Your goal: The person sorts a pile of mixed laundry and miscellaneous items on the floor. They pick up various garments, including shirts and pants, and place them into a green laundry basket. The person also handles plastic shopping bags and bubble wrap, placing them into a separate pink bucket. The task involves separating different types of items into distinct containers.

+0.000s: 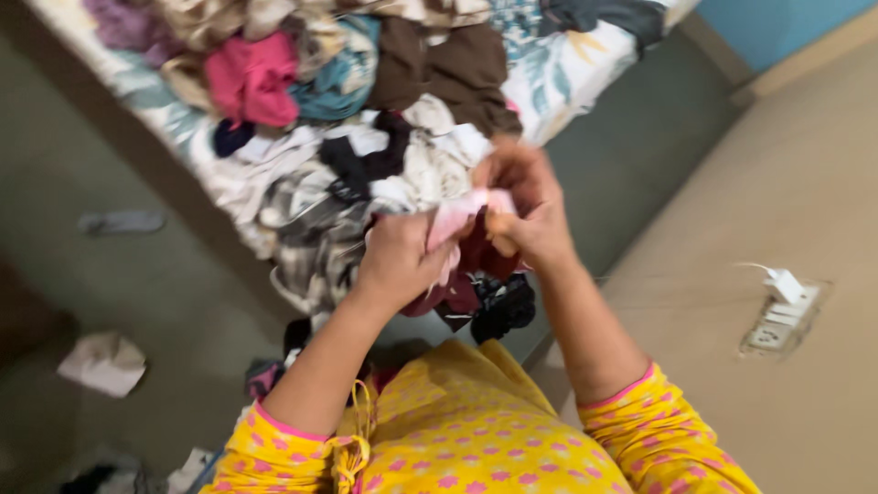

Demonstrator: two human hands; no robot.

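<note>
My left hand [398, 261] and my right hand [521, 206] are both closed on a small pale pink cloth [455, 220], held between them above the edge of a bed. Just behind the cloth lies a big heap of mixed clothes [338, 119]: a bright pink piece [251, 78], brown [457, 64], teal, white and black pieces. A dark red garment [476, 261] and a black one [503, 306] hang right below my hands. My sleeves are yellow with pink dots.
The bed has a floral sheet [572, 64]. On the grey floor lie a slipper [123, 221], a crumpled white cloth [102, 363] and more clothes [265, 375]. A beige wall at the right carries a socket plate with a white plug [782, 311].
</note>
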